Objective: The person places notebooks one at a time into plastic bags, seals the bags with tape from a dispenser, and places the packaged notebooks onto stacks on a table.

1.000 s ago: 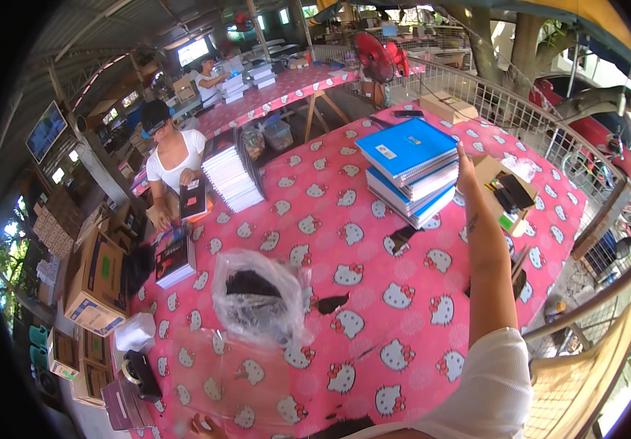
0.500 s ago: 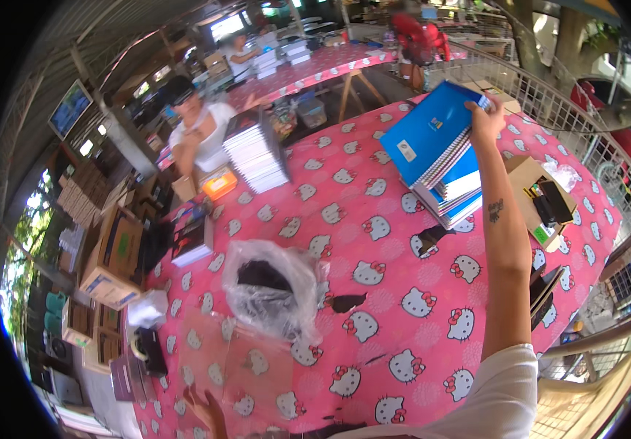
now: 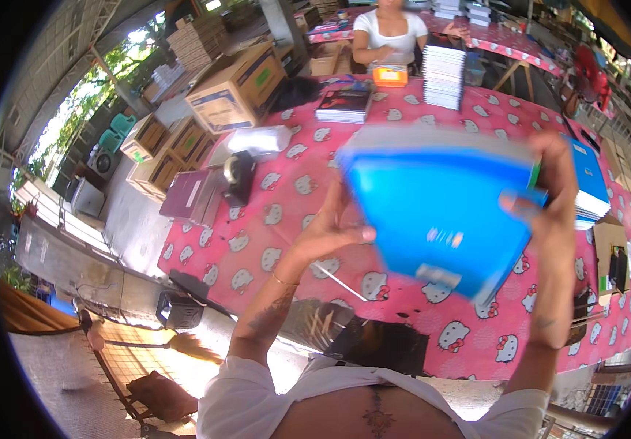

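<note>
right hand (image 3: 553,219) fingers gripping blue notebook stack (image 3: 440,212) at its right end | left hand (image 3: 333,230) loosely curled, touching left edge | stack hovering above pink table (image 3: 257,249), long axis running left-right between hands

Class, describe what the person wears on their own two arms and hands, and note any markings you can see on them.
Both forearms are bare, with short white sleeves at the shoulders. The left hand wears no glove; a thin gold-coloured bangle circles its wrist, and a dark tattoo runs along that forearm. The right hand is also ungloved, with a small dark tattoo on its forearm. No rings or watch show.
</note>
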`<state>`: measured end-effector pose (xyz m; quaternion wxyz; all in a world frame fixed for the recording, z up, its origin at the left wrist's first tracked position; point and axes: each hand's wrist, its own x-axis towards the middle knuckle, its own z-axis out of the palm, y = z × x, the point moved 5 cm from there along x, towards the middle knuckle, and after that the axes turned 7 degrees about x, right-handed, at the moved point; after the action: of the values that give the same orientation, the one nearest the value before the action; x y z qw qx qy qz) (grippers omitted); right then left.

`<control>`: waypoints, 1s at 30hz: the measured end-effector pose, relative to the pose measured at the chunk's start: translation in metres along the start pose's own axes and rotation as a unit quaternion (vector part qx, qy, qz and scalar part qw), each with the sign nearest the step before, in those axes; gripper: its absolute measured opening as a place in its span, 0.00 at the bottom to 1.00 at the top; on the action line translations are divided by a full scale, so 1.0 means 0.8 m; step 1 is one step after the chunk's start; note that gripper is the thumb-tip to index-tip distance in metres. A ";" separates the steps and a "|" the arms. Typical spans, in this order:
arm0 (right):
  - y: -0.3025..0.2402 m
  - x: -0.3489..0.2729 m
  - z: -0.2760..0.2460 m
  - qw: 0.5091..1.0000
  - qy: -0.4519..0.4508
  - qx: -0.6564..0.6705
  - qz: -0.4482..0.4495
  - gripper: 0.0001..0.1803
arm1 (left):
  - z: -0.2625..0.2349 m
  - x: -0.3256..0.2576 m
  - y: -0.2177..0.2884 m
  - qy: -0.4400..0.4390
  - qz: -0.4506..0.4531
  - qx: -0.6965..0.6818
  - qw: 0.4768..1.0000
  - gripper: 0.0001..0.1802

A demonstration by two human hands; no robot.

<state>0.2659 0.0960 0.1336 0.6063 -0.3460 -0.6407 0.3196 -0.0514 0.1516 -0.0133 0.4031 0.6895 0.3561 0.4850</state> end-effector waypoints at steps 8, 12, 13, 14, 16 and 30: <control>0.084 -0.168 0.248 0.982 -0.017 0.188 -0.007 0.39 | -0.187 -0.153 -0.033 -0.177 -0.158 -0.074 0.969 0.37; 0.130 -0.228 0.345 0.988 0.007 0.154 0.018 0.44 | -0.266 -0.174 -0.097 -0.217 -0.115 -0.003 0.969 0.37; 0.145 -0.239 0.365 0.990 0.016 0.132 0.053 0.48 | -0.272 -0.186 -0.123 -0.233 -0.116 -0.018 0.965 0.37; 0.160 -0.248 0.383 0.990 0.022 0.114 0.085 0.53 | -0.283 -0.197 -0.151 -0.223 -0.097 0.048 0.969 0.36; 0.186 -0.262 0.391 0.987 0.090 0.106 0.084 0.57 | -0.281 -0.201 -0.166 -0.234 -0.066 0.102 0.965 0.36; 0.195 -0.289 0.421 0.976 0.157 0.058 0.137 0.51 | -0.274 -0.212 -0.170 -0.161 -0.146 -0.059 0.974 0.35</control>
<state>-0.0554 -0.0059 -0.1442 0.6690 -0.4406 -0.4642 0.3779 -0.3214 0.1050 -0.1557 0.5619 0.6743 0.3535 0.3236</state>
